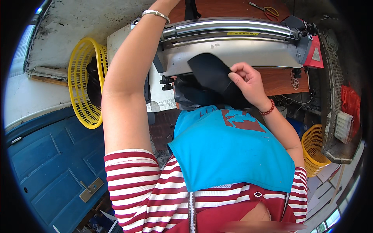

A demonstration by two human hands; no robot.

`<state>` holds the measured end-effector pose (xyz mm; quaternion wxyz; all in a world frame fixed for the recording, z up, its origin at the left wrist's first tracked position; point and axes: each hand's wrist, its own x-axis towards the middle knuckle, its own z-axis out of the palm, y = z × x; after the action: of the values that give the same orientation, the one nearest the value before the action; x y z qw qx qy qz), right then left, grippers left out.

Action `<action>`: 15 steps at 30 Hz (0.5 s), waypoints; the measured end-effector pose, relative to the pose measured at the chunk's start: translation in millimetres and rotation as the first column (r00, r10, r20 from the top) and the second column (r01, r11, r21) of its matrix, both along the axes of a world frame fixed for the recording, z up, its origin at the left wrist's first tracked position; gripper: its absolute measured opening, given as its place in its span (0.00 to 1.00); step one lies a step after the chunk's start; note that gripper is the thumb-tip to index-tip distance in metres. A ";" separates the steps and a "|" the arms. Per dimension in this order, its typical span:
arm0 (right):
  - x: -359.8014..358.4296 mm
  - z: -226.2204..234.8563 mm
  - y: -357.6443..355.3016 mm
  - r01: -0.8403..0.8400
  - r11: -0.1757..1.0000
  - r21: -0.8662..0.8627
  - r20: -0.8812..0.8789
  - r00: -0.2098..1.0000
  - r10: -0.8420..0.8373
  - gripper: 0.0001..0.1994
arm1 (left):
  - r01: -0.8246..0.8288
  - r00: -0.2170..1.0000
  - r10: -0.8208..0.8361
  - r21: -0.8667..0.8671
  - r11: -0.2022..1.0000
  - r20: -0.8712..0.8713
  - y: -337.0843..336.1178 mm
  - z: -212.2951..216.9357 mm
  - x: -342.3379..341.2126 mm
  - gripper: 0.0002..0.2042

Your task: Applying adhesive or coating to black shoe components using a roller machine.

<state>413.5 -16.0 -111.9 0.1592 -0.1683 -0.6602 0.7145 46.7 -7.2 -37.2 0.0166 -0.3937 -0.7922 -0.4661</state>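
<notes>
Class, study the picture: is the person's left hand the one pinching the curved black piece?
No: the right hand, with a red bead bracelet at its wrist, pinches the black piece by its edge.

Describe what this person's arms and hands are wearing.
Short sleeves, striped maroon and white. The left wrist wears a silver bangle, the right wrist a red bead bracelet. The right hand wears no glove; the left hand is mostly out of frame.

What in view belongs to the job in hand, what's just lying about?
Likely the job:
- black piece, held in right hand
- dark pile under it
- roller machine
- left basket, probably: dark material inside

Apparently lying about:
- scissors
- right basket
- red bag
</notes>
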 end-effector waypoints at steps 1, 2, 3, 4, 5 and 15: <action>-0.1 -0.1 6.9 0.057 0.997 -0.052 0.071 0.996 -0.053 0.09 | 0.023 0.948 -0.015 0.021 1.000 -0.318 -1.8 -8.2 4.3 0.13; 0.3 -1.3 13.2 0.124 0.988 -0.095 0.116 0.987 -0.113 0.10 | 0.025 0.947 -0.016 0.025 0.999 -0.321 -5.1 -18.6 11.0 0.13; 1.0 -3.5 17.0 0.180 0.984 -0.008 0.180 0.968 -0.176 0.09 | 0.116 0.904 -0.096 0.023 0.993 -0.416 -10.1 -28.6 18.1 0.10; 0.0 -6.6 20.5 0.173 0.985 -0.017 0.197 0.966 -0.166 0.09 | 0.205 0.845 -0.171 0.012 0.979 -0.507 -12.5 -36.1 23.7 0.08; -0.7 -9.5 23.3 0.177 0.984 0.008 0.219 0.960 -0.174 0.08 | 0.229 0.919 -0.279 -0.199 0.953 -0.278 -14.8 -42.0 28.4 0.11; -52.9 -5.6 61.9 0.168 0.900 0.401 0.223 0.935 -0.274 0.07 | 0.426 0.902 -0.344 -0.662 0.616 0.261 3.5 -59.5 43.0 0.31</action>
<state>360.6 45.9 -117.4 0.1766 -0.3065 -0.7765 0.5214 89.8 -3.7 -96.7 -0.2782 -0.5045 -0.8052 -0.1404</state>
